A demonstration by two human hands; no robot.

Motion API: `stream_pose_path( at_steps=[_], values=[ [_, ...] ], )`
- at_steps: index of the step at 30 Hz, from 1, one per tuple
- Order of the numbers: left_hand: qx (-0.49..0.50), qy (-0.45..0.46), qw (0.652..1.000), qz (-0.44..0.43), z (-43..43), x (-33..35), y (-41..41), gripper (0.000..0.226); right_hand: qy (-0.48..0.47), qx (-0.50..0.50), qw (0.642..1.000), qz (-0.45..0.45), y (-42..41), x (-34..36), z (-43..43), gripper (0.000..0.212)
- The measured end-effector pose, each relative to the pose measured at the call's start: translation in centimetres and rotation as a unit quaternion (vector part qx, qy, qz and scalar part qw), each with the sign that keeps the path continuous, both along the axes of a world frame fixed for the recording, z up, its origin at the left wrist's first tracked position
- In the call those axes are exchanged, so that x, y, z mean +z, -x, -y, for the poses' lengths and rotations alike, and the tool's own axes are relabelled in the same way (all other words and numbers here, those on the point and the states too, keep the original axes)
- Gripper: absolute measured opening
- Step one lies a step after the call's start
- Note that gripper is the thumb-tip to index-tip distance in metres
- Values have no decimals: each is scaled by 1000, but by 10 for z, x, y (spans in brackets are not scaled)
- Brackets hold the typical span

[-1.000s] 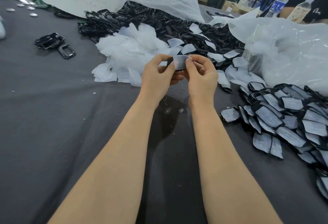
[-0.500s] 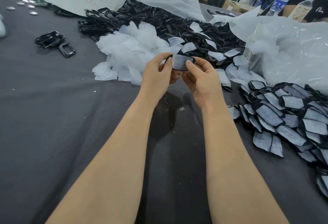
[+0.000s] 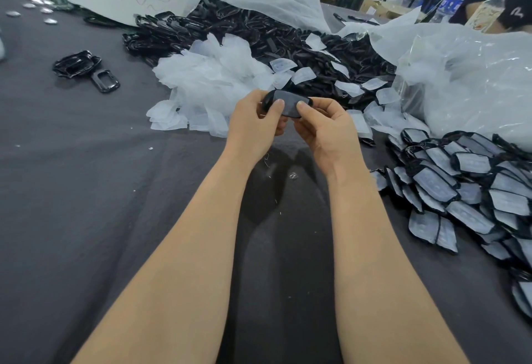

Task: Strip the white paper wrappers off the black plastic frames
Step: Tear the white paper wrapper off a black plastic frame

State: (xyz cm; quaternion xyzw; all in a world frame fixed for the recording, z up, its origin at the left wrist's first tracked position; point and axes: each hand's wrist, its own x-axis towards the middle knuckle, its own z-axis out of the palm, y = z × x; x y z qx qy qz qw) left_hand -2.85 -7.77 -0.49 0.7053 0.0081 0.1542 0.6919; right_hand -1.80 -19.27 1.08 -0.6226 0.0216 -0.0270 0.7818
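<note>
**Head view: both hands held one frame with paper on it**

The left hand and the right hand each pinched one end of a black frame. Both hands were closed on it, with thumbs on top and the other fingers curled under. I think they held it by the ends so the white wrapper in the middle was free to be pulled. The frame was up in the air over the grey table, just in front of the pile of loose wrappers. It touched only the hands.

The frame's long side ran from left to right, almost level, with the right end a bit lower. Its flat face looked up at the camera. The paper seemed to be on it, so this one was likely not done yet.

Wrapped frames lay in a heap by the right arm, close to grab. Bare black frames lay farther back, past the paper pile, so I guess finished ones went there
</note>
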Motion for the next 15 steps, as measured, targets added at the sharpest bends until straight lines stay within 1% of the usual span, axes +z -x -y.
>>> stream_pose_path(
  at_steps=[4, 7, 10, 12, 15],
  values=[
    [3, 7, 1000, -5, 2, 0, -1, 4, -14, -1, 1000, -10, 0, 0, -2, 12],
    [8, 15, 1000, -14, 2, 0, -1, 4, 44, -14, 999, 3, 0, -2, -4, 12],
    [6, 10, 1000, -25, 1, -1, -1, 6, 114, -37, 992, 47, 1, -3, -5, 16],
    [5, 13, 1000, -27, 1, -1, 0, 7, 134, -38, 988, 69, 2, -2, -5, 17],
    [5, 0, 1000, -16, 0, -1, 1, 12, 142, -27, 987, 76, 4, -1, -4, 18]
  ],
)
